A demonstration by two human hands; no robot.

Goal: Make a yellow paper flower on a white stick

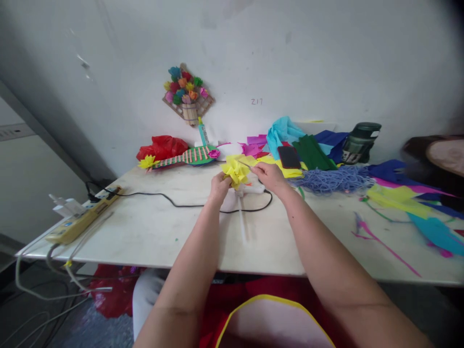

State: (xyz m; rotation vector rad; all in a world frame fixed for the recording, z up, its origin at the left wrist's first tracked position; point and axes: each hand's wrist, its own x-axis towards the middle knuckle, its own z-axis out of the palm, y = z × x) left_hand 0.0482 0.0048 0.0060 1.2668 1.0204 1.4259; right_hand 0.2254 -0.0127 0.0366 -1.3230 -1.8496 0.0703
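A yellow crepe paper flower with layered petals is held up above the table. My left hand is closed on its lower left side. In my right hand is a thin, dark, stick-like tool, its tip reaching the petals from the right; its exact kind is too small to tell. Below the flower lies a white glue gun, partly hidden by the flower and hands. A pale glue stick extends from it toward me.
A black cord crosses the table from a power strip. Behind stand a green paper-covered lute-shaped craft and a glue tube. To the right are a phone, blue yarn, crepe paper and a dark jar.
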